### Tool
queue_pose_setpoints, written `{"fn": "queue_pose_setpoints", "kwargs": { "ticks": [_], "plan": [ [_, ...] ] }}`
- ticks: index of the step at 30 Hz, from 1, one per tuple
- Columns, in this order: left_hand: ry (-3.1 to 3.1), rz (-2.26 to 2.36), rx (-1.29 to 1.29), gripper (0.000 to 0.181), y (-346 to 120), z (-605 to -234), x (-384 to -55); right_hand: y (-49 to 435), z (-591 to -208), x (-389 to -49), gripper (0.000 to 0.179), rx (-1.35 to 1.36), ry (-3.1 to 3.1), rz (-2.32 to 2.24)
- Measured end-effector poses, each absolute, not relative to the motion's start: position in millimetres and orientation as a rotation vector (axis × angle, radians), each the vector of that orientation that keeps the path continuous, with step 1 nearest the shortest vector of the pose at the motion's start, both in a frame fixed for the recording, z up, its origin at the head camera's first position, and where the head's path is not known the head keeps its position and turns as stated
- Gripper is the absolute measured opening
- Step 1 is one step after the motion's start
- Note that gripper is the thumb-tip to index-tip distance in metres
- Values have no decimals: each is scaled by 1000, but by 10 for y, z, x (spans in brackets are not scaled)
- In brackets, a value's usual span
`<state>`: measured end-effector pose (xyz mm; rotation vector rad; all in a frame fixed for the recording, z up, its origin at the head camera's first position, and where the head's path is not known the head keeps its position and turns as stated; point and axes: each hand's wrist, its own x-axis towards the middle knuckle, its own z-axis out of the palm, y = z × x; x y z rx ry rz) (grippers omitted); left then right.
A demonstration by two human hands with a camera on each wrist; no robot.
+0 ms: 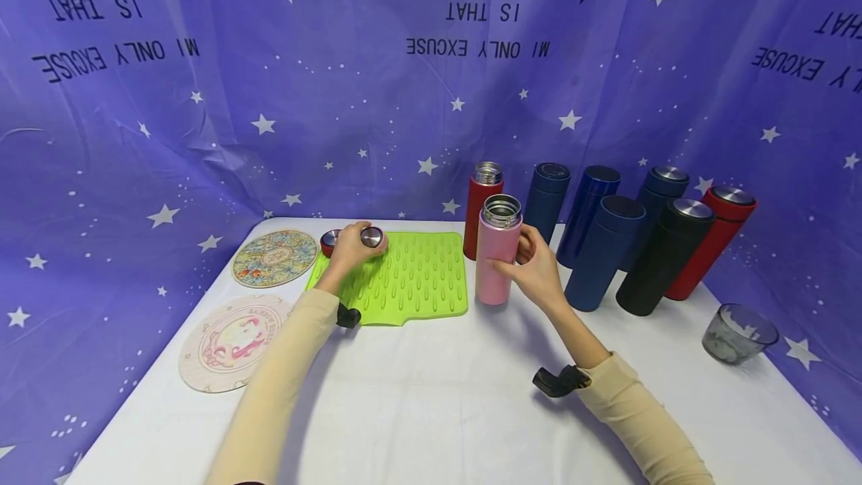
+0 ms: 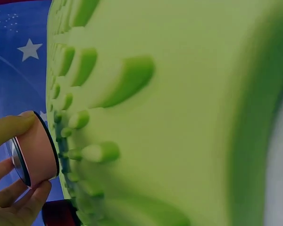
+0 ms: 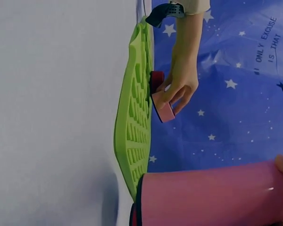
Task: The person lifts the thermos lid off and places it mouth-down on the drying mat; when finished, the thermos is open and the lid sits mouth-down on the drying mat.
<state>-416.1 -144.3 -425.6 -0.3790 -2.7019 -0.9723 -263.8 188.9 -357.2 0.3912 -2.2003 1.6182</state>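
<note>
My left hand [image 1: 352, 248] pinches a pink bottle lid [image 2: 40, 151] between thumb and fingers at the green ridged mat [image 1: 424, 275]. Beside it on the mat sits a red lid [image 1: 328, 242], partly hidden by the hand in the head view. With the right hand [image 1: 536, 269] I grip the pink bottle [image 1: 494, 264] by its side; it stands upright and lidless, its steel mouth showing. Just behind it is a red bottle [image 1: 475, 223], also without a lid. In the right wrist view the pink bottle [image 3: 212, 195] fills the lower right.
Several lidded bottles stand to the right, among them a black one [image 1: 663, 260], a blue one [image 1: 601, 257] and a red one [image 1: 714, 242]. A glass cup [image 1: 737, 335] is near the right edge. Two round mats, one patterned [image 1: 274, 257], one pink [image 1: 232, 343], lie left.
</note>
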Motion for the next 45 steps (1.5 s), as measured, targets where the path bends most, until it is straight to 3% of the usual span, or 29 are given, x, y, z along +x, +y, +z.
{"fn": "queue_pose_setpoints", "kwargs": {
  "ticks": [14, 29, 37, 45],
  "plan": [
    [-2720, -956, -293, 66, -1435, -4367, -4231, 1760, -3693, -2962, 73, 276, -2036, 1736],
    [-2748, -978, -369, 76, -1490, -4275, -4122, 1690, -3776, -3120, 71, 212, -2051, 1666],
    [-2678, -1022, -458, 72, -1641, -4157, -3742, 1810, -4086, -3471, 76, 173, -2023, 1678],
    [-2675, -968, -603, 71, -1689, -4150, -3266, 1785, -4089, -3507, 78, 169, -2027, 1700]
  ]
}}
